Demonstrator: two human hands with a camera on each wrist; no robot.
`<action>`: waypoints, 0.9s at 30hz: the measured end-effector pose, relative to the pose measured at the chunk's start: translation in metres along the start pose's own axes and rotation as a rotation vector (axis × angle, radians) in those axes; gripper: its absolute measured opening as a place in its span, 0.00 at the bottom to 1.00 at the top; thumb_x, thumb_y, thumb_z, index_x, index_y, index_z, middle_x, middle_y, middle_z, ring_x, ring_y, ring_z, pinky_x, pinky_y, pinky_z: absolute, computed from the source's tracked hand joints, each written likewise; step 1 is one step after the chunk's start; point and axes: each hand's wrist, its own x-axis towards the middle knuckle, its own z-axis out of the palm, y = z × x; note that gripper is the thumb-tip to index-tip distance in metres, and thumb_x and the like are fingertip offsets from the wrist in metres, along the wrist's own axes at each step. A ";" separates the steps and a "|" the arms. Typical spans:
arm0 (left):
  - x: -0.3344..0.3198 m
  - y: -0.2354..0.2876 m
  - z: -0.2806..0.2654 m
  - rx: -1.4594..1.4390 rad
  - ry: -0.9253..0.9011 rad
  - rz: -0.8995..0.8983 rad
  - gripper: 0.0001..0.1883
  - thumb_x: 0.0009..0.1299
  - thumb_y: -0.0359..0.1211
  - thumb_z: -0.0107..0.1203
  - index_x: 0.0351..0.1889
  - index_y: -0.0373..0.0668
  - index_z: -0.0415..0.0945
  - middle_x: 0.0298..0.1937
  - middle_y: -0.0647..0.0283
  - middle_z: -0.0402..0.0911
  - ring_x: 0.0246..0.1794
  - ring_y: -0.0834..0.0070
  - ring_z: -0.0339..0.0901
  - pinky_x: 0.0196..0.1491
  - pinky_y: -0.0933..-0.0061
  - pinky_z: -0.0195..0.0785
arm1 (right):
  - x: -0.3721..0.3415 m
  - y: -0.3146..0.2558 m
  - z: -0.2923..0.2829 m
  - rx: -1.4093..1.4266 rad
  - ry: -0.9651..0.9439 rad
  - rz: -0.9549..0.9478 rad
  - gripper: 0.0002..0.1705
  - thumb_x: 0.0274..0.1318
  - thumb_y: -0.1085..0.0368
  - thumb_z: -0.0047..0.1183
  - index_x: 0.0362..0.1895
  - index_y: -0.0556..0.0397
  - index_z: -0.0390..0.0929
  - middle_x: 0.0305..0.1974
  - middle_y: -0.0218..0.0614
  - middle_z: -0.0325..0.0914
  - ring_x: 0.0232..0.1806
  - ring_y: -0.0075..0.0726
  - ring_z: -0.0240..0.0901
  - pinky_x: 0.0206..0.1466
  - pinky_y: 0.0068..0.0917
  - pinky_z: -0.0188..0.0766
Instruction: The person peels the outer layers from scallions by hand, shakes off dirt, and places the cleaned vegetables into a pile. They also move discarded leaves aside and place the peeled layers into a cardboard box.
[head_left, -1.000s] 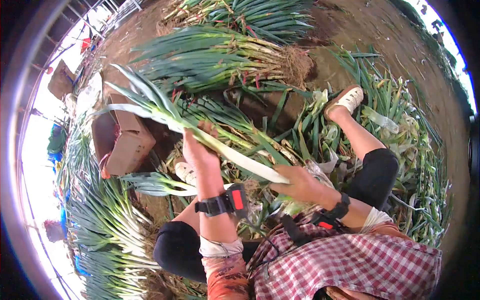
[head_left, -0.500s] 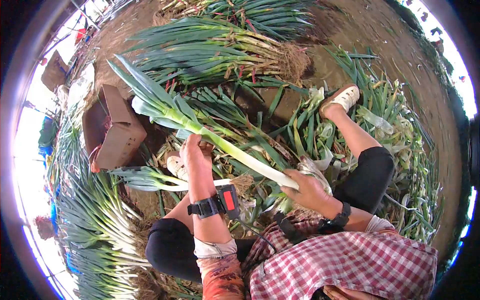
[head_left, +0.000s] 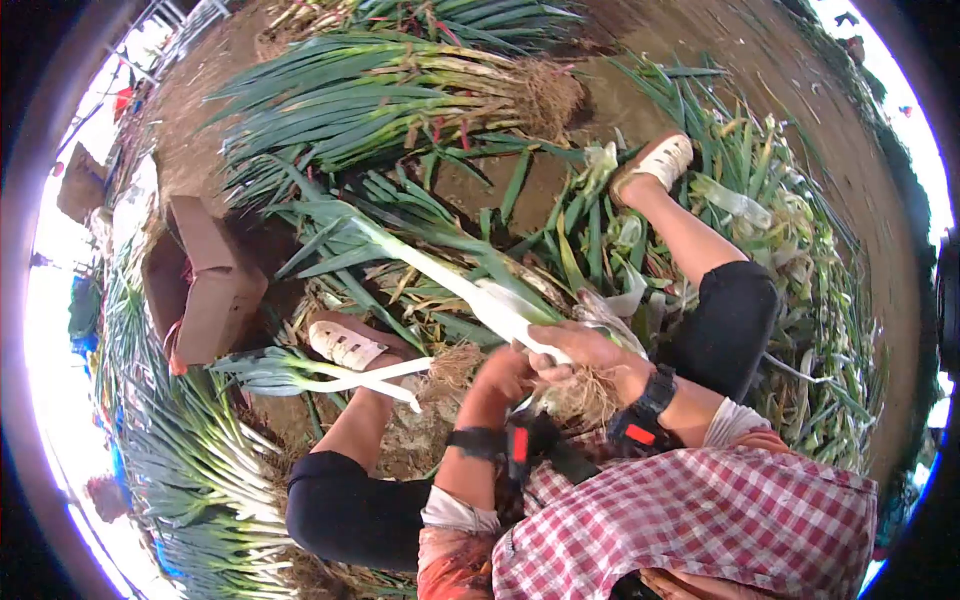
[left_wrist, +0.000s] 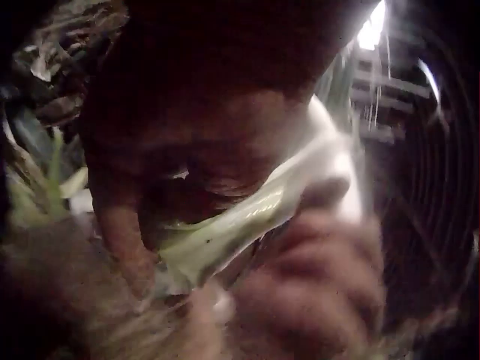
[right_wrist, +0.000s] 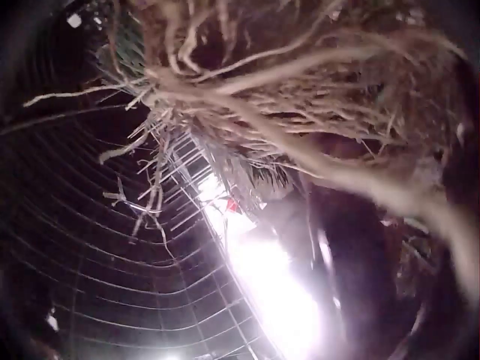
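A long leek (head_left: 440, 270) slants from upper left down to the lap, green leaves at the far end and a tuft of brown roots (head_left: 590, 395) at the near end. Just above those roots my right hand (head_left: 585, 350) grips the white stalk. Close against its left side is my left hand (head_left: 497, 380). In the left wrist view, fingers of the left hand (left_wrist: 150, 247) pinch a pale green outer layer (left_wrist: 225, 232) that stretches away from the white stalk. Roots (right_wrist: 300, 112) fill the upper part of the right wrist view.
Trimmed leeks (head_left: 340, 375) lie by the left shoe (head_left: 350, 342). White-stemmed leeks (head_left: 210, 470) are piled at the left, a cardboard box (head_left: 215, 305) above them. Untrimmed bundles (head_left: 380, 95) lie ahead. Stripped leaves (head_left: 760, 260) heap up at the right.
The left hand has left the leek's green middle and come down toward the root end, beside the right hand. The leek has swung lower, and its roots now show below the right hand.
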 end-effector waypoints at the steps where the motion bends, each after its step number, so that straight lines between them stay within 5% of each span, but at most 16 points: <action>1: 0.002 -0.030 0.014 -0.102 -0.085 0.054 0.13 0.60 0.30 0.49 0.44 0.39 0.68 0.38 0.64 0.75 0.36 0.73 0.73 0.39 0.73 0.66 | -0.001 -0.006 0.003 -0.022 -0.002 -0.034 0.22 0.53 0.50 0.46 0.38 0.57 0.70 0.18 0.23 0.64 0.13 0.15 0.56 0.12 0.12 0.51; 3: -0.001 -0.034 0.032 -0.058 -0.155 0.155 0.13 0.64 0.32 0.46 0.46 0.42 0.68 0.41 0.66 0.75 0.38 0.72 0.72 0.42 0.71 0.65 | -0.002 -0.016 0.004 -0.048 0.003 -0.060 0.22 0.53 0.49 0.46 0.37 0.57 0.71 0.17 0.24 0.64 0.13 0.15 0.57 0.13 0.12 0.51; 5: -0.014 -0.027 0.035 0.212 -0.075 -0.123 0.11 0.65 0.32 0.44 0.44 0.42 0.68 0.42 0.65 0.73 0.41 0.71 0.70 0.43 0.68 0.64 | 0.001 -0.020 0.004 -0.087 0.094 -0.032 0.24 0.53 0.47 0.45 0.35 0.58 0.71 0.17 0.24 0.65 0.13 0.16 0.57 0.13 0.13 0.52; 8: -0.004 -0.039 -0.020 -0.471 0.174 -0.117 0.11 0.66 0.36 0.42 0.41 0.42 0.69 0.43 0.63 0.72 0.42 0.67 0.70 0.45 0.67 0.63 | -0.003 -0.024 0.009 -0.138 0.068 -0.031 0.26 0.54 0.45 0.43 0.35 0.58 0.71 0.17 0.24 0.65 0.13 0.16 0.57 0.14 0.13 0.52; 10: 0.009 0.008 -0.056 -0.812 0.480 0.056 0.16 0.69 0.45 0.35 0.47 0.47 0.63 0.37 0.61 0.72 0.36 0.66 0.70 0.42 0.65 0.65 | -0.006 -0.018 0.009 -0.351 -0.048 -0.063 0.28 0.55 0.42 0.39 0.35 0.58 0.72 0.16 0.25 0.65 0.12 0.17 0.58 0.14 0.15 0.54; 12: 0.010 0.105 -0.044 -0.774 0.899 0.166 0.17 0.67 0.47 0.39 0.38 0.44 0.66 0.30 0.63 0.71 0.27 0.70 0.71 0.33 0.70 0.68 | -0.017 0.003 0.014 -0.446 -0.051 -0.069 0.30 0.55 0.41 0.36 0.35 0.58 0.72 0.15 0.27 0.65 0.12 0.19 0.59 0.14 0.16 0.55; 14: 0.014 0.114 -0.097 -1.098 0.947 0.272 0.16 0.64 0.48 0.45 0.34 0.44 0.66 0.24 0.65 0.69 0.19 0.74 0.68 0.21 0.77 0.65 | -0.024 0.022 0.012 -0.379 -0.106 0.003 0.29 0.56 0.42 0.34 0.33 0.57 0.72 0.14 0.28 0.64 0.12 0.21 0.59 0.14 0.19 0.56; 16: 0.012 0.103 -0.134 -1.023 0.977 0.195 0.15 0.63 0.46 0.49 0.31 0.45 0.65 0.22 0.67 0.68 0.15 0.79 0.64 0.15 0.80 0.59 | -0.025 0.021 0.013 -0.454 -0.056 0.016 0.32 0.56 0.40 0.30 0.30 0.56 0.73 0.14 0.30 0.67 0.12 0.22 0.61 0.14 0.19 0.58; 18: 0.007 0.117 -0.126 -0.874 0.956 0.328 0.14 0.63 0.45 0.49 0.29 0.46 0.65 0.19 0.70 0.67 0.13 0.83 0.58 0.15 0.81 0.53 | -0.019 0.012 0.020 -0.454 0.165 0.236 0.36 0.56 0.37 0.25 0.30 0.54 0.74 0.17 0.32 0.71 0.12 0.23 0.64 0.15 0.20 0.61; 19: 0.003 0.128 -0.118 -0.823 0.925 0.346 0.14 0.63 0.45 0.49 0.30 0.45 0.65 0.20 0.71 0.65 0.13 0.84 0.57 0.15 0.81 0.52 | 0.001 0.026 -0.003 -0.397 -0.065 0.302 0.40 0.55 0.34 0.18 0.37 0.53 0.73 0.20 0.33 0.74 0.15 0.24 0.67 0.17 0.18 0.65; 21: -0.004 0.151 -0.104 -0.789 0.862 0.403 0.15 0.62 0.46 0.50 0.32 0.44 0.65 0.21 0.72 0.63 0.14 0.85 0.56 0.16 0.83 0.50 | 0.005 0.012 0.021 -0.426 -0.111 0.177 0.40 0.55 0.34 0.18 0.41 0.53 0.72 0.25 0.35 0.75 0.19 0.24 0.69 0.20 0.19 0.67; 24: -0.023 0.179 -0.099 -0.742 0.749 0.549 0.18 0.61 0.45 0.52 0.37 0.43 0.63 0.22 0.72 0.58 0.15 0.86 0.53 0.16 0.87 0.48 | 0.048 0.015 0.023 -0.305 0.065 -0.168 0.18 0.56 0.51 0.40 0.35 0.52 0.71 0.23 0.35 0.73 0.19 0.26 0.69 0.24 0.20 0.66; 27: -0.055 0.200 -0.107 -0.566 0.941 0.666 0.15 0.63 0.44 0.50 0.35 0.43 0.64 0.20 0.72 0.56 0.15 0.86 0.52 0.16 0.86 0.46 | 0.042 -0.002 0.022 0.417 0.026 -0.276 0.09 0.54 0.61 0.43 0.28 0.54 0.67 0.17 0.28 0.67 0.17 0.28 0.65 0.19 0.22 0.61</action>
